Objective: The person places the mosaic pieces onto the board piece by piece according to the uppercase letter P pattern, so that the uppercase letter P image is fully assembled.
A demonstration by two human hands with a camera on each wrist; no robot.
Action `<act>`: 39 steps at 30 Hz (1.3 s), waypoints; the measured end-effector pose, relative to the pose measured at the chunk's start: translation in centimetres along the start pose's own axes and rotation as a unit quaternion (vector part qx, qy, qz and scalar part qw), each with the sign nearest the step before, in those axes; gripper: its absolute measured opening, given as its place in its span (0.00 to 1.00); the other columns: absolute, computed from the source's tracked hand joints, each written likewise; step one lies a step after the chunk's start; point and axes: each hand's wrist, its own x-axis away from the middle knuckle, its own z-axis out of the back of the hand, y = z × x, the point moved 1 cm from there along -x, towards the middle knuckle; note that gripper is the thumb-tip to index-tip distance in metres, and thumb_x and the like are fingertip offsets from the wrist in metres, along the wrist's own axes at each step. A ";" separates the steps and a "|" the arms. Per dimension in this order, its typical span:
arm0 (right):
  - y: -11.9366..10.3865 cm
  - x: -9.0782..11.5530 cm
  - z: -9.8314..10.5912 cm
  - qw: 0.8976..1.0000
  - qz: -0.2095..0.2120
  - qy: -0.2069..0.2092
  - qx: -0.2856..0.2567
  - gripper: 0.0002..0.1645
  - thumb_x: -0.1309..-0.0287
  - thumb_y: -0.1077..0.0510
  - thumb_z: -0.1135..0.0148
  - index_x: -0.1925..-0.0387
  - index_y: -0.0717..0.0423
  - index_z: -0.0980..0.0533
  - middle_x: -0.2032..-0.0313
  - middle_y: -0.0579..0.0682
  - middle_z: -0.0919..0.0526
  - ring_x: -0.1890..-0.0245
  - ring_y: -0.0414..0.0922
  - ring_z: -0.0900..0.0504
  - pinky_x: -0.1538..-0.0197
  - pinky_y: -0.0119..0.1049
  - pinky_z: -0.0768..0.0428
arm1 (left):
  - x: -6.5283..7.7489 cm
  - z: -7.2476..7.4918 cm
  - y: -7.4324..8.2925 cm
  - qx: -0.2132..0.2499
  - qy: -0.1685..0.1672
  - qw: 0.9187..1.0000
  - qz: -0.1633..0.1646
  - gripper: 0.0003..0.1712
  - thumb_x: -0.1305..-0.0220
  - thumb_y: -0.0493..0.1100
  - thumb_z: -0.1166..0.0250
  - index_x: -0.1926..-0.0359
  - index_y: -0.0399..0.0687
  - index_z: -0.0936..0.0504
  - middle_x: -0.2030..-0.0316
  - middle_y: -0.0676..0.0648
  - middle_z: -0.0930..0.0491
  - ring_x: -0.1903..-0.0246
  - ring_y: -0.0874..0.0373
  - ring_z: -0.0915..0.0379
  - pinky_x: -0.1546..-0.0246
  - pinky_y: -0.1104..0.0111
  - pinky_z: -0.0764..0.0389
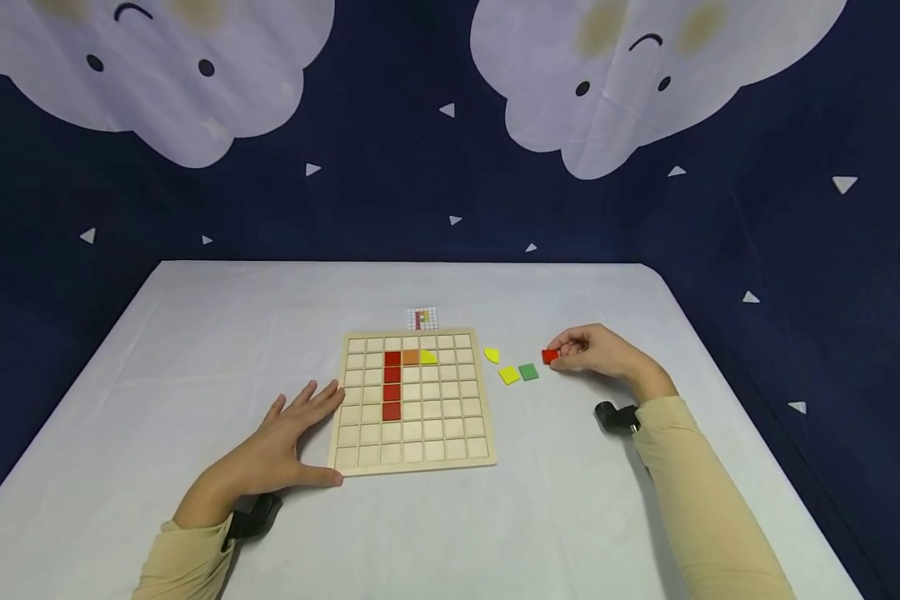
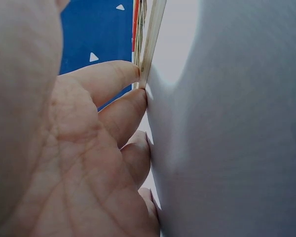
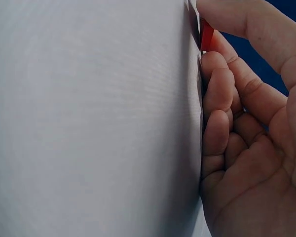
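Observation:
A wooden grid board (image 1: 420,469) lies on the white table. Several red tiles (image 1: 392,392) run down one column, with an orange tile (image 1: 411,357) and a yellow curved-edge tile (image 1: 427,357) to the right of the top one. Spread fingers of my left hand (image 1: 281,446) touch the board's left edge, the thumb by its near left corner. To the right of the board, my right hand (image 1: 600,352) pinches a red tile (image 1: 549,357) between thumb and index finger, low over the table. In the right wrist view that red tile (image 3: 207,35) is partly covered by the thumb.
Between board and right hand lie a yellow curved piece (image 1: 492,355), a yellow square tile (image 1: 509,375) and a green tile (image 1: 528,372). A small printed pattern card (image 1: 422,318) sits just beyond the board's far edge. A dark cloud-patterned cloth (image 1: 390,208) hangs behind the table.

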 end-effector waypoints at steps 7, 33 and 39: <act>-0.3 0.4 -0.2 1.000 0.009 0.004 0.005 0.22 0.38 0.56 0.22 0.46 0.63 0.15 0.64 0.46 0.21 0.64 0.38 0.26 0.59 0.25 0.25 | 0.2 -0.1 -0.1 0.001 -0.002 1.000 0.003 0.70 0.55 0.62 0.13 0.17 0.44 0.38 0.15 0.37 0.45 0.15 0.28 0.62 0.24 0.23 0.67; -6.4 1.6 -3.8 0.992 0.075 0.085 0.062 0.13 0.41 0.55 0.21 0.56 0.54 0.14 0.64 0.47 0.16 0.61 0.46 0.20 0.59 0.31 0.21 | 0.0 0.0 0.2 -0.011 0.000 1.000 -0.002 0.70 0.55 0.61 0.12 0.17 0.44 0.38 0.15 0.37 0.45 0.16 0.28 0.61 0.24 0.23 0.66; -8.8 1.9 -5.4 0.987 0.119 0.086 0.061 0.13 0.44 0.57 0.20 0.57 0.53 0.13 0.64 0.47 0.16 0.60 0.45 0.20 0.57 0.33 0.23 | 0.1 0.0 0.1 -0.014 0.000 1.000 0.000 0.70 0.55 0.61 0.13 0.17 0.44 0.38 0.15 0.37 0.44 0.16 0.28 0.60 0.23 0.24 0.65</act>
